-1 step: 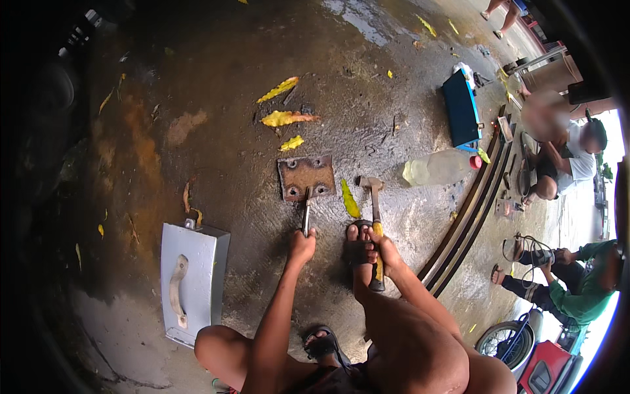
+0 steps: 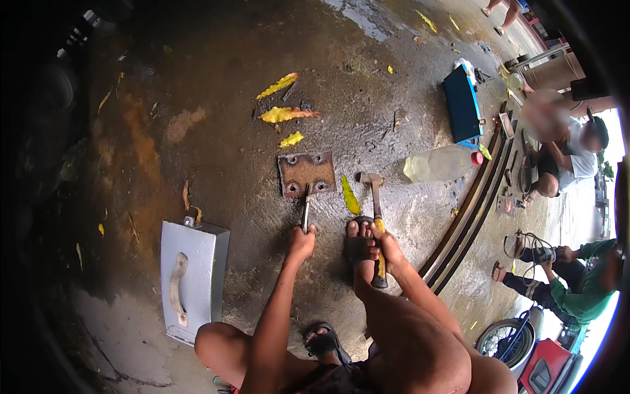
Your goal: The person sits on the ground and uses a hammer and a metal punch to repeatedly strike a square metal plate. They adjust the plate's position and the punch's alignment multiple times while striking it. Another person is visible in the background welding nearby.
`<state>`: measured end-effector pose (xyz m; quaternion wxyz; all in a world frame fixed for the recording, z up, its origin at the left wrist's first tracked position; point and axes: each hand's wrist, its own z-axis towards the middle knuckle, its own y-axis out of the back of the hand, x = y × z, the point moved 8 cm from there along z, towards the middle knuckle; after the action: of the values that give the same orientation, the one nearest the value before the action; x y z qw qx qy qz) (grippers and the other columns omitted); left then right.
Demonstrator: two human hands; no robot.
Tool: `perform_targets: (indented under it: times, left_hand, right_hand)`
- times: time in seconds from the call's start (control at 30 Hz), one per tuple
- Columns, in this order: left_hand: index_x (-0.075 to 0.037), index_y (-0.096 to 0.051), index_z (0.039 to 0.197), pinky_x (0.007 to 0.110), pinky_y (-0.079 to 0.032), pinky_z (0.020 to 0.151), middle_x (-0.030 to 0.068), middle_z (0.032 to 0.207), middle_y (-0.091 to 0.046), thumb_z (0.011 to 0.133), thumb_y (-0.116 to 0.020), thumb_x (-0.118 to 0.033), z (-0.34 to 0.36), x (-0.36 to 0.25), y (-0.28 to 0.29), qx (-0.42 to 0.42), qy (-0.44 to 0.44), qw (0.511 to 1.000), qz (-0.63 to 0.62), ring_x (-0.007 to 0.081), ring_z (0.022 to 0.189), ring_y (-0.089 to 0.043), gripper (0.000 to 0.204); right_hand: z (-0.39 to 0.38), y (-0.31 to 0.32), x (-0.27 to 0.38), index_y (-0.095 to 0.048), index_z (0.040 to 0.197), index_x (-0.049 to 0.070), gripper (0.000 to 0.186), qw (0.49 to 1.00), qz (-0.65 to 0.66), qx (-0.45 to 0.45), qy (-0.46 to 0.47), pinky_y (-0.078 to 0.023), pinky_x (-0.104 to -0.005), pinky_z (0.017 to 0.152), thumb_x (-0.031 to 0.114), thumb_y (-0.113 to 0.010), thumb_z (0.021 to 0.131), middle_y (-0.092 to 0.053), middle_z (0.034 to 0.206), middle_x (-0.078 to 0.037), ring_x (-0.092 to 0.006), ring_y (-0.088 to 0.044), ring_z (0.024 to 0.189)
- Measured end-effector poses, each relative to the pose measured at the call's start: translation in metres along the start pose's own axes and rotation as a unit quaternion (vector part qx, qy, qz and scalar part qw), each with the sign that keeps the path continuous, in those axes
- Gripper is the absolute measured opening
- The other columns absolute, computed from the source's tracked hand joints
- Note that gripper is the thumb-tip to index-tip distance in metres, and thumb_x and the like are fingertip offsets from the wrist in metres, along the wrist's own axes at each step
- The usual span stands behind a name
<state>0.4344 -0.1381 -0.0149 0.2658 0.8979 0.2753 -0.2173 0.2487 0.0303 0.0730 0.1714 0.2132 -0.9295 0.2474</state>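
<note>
My left hand is closed round a metal chisel, its tip on a rusty steel plate with holes near its corners. My right hand grips a hammer by its yellow and black handle, with the head just right of the plate. The hammer handle lies beside my sandalled foot. A yellow-green leaf lies between plate and hammer.
A silver metal box stands left, a plastic bottle and blue toolbox upper right. Long metal bars curve along the right. Two other people crouch or sit beyond them, near a motorcycle. Leaves litter the wet concrete.
</note>
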Motion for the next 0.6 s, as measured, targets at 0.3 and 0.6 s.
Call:
perform_targets:
  times: [0.3,0.6]
  left_hand:
    - [-0.014,-0.045,0.079,0.028,-0.028,0.037,-0.0072,0.06,-0.035,0.102,-0.065,-0.036,-0.052,-0.023,0.004,0.091,0.089,0.974,-0.185,0.0065,0.043,-0.033,0.038]
    - [-0.015,-0.042,0.085,0.03,-0.03,0.038,-0.005,0.06,-0.036,0.105,-0.061,-0.04,-0.081,0.088,-0.019,0.061,0.178,0.943,-0.274,0.008,0.044,-0.035,0.038]
  right_hand:
    - [0.004,0.036,0.043,-0.055,0.09,0.011,0.04,0.997,-0.068,0.019,0.029,-0.039,-0.0238,0.039,0.045,-0.051,0.109,-0.053,0.068,0.001,-0.0079,-0.045,0.046]
    - [0.001,0.046,0.042,-0.053,0.113,0.006,0.031,0.973,-0.2,-0.08,0.086,-0.039,-0.026,0.039,0.035,-0.061,0.104,-0.05,0.065,0.002,-0.0085,-0.048,0.047]
